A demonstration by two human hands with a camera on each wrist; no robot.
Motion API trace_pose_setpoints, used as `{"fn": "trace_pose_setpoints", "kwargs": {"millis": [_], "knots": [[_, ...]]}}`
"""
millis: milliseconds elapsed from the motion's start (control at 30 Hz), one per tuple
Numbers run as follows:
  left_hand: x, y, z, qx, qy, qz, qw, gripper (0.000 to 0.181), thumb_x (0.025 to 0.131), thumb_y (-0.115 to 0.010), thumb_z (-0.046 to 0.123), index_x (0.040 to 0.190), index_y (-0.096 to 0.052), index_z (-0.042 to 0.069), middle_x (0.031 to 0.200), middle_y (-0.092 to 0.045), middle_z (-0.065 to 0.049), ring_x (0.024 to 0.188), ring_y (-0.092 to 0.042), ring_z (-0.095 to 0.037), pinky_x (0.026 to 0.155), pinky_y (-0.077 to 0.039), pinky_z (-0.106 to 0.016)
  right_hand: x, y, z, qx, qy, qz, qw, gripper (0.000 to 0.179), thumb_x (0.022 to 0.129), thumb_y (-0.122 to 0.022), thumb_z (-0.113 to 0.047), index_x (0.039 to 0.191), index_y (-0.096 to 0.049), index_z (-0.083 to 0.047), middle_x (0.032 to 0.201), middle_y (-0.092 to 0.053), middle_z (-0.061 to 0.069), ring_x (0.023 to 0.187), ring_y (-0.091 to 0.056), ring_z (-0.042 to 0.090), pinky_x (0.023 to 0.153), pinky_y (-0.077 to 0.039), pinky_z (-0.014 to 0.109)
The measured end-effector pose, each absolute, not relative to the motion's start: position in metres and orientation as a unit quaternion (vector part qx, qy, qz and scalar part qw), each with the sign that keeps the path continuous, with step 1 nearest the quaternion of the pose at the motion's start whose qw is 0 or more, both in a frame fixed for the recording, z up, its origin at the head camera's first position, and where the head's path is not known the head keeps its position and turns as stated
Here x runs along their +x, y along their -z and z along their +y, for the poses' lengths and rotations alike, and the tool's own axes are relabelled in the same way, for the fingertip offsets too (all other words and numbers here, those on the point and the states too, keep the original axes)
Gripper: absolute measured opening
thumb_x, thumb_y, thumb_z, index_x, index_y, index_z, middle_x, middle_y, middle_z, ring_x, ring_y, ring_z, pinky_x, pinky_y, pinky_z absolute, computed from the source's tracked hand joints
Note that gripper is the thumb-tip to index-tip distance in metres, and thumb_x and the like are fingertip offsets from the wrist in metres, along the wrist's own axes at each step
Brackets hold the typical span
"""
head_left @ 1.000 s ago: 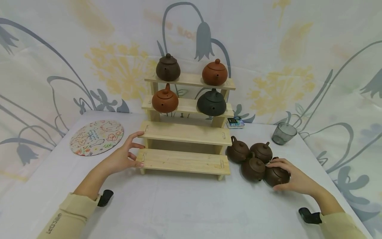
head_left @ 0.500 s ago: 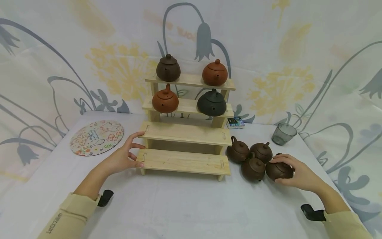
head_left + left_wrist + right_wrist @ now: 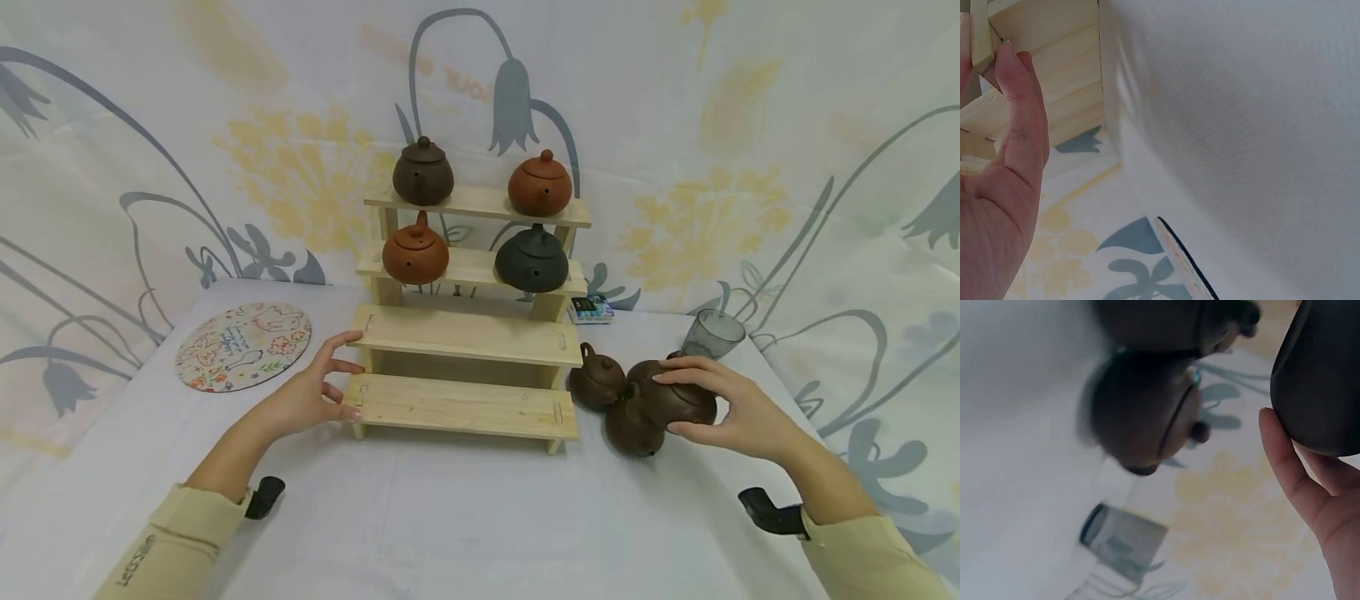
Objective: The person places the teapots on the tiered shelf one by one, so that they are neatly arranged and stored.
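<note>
My right hand (image 3: 742, 412) grips a dark brown teapot (image 3: 681, 407) by its body, raised above the table; in the right wrist view this teapot (image 3: 1319, 381) rests between the fingers. It overlaps a brown teapot (image 3: 643, 373) behind it. Beside that are two more brown teapots, one in front (image 3: 632, 432) and one to the left (image 3: 597, 382). At the left end of a four-step wooden stand (image 3: 465, 335), my left hand (image 3: 311, 398) holds the shelf edges, thumb on the lowest board. In the left wrist view its fingers (image 3: 1019, 100) bend around the wood.
On the upper two steps stand a dark brown teapot (image 3: 422, 175), an orange-brown one (image 3: 540, 185), a reddish one (image 3: 416, 252) and a black one (image 3: 531, 260). A glass cup (image 3: 712, 335), a small box (image 3: 591, 309) and a round patterned mat (image 3: 243, 346) lie around the stand.
The right hand has lifted the brown teapot from the table at the group's right side, up and slightly left, over the others. The left hand has stayed on the stand.
</note>
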State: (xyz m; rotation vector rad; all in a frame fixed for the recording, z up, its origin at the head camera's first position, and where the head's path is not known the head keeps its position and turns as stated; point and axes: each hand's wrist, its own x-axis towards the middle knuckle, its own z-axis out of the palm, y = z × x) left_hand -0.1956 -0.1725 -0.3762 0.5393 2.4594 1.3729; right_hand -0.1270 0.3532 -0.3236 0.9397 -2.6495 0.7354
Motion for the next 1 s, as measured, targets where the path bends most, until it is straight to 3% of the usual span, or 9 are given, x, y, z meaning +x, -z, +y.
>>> {"fn": "trace_pose_setpoints", "kwargs": {"millis": [333,567,1000], "knots": [[-0.195,0.377,-0.173,0.199,-0.481,0.843,0.132,0.105,0.072,-0.078,0.002,0.146,-0.008,0.026,0.129,-0.044,-0.027,0.074,-0.053,-0.024,0.065,-0.045,-0.037,-0.137,0.304,0.300,0.359,-0.252,-0.890,0.123,0.057,0.064,-0.082,-0.006,0.117,-0.062,-0.017,0.128,-0.051,-0.002,0.120,-0.043,0.017,0.093,-0.032,0.019],[-0.195,0.378,-0.173,0.191,-0.479,0.846,0.135,0.105,0.071,-0.078,0.001,0.146,-0.009,0.027,0.130,-0.044,-0.025,0.075,-0.054,-0.024,0.066,-0.045,-0.038,-0.152,0.301,0.270,0.359,-0.258,-0.891,0.103,0.053,0.070,-0.079,-0.012,0.119,-0.061,-0.020,0.127,-0.051,0.004,0.115,-0.047,0.021,0.079,-0.046,0.038],[-0.195,0.377,-0.173,0.189,-0.473,0.850,0.135,0.105,0.071,-0.079,0.001,0.146,-0.010,0.027,0.130,-0.045,-0.025,0.076,-0.054,-0.024,0.065,-0.045,-0.037,-0.179,0.302,0.213,0.418,-0.278,-0.862,0.076,0.047,0.074,-0.077,-0.023,0.119,-0.062,-0.018,0.126,-0.051,0.009,0.114,-0.048,0.024,0.082,-0.044,0.042]]}}
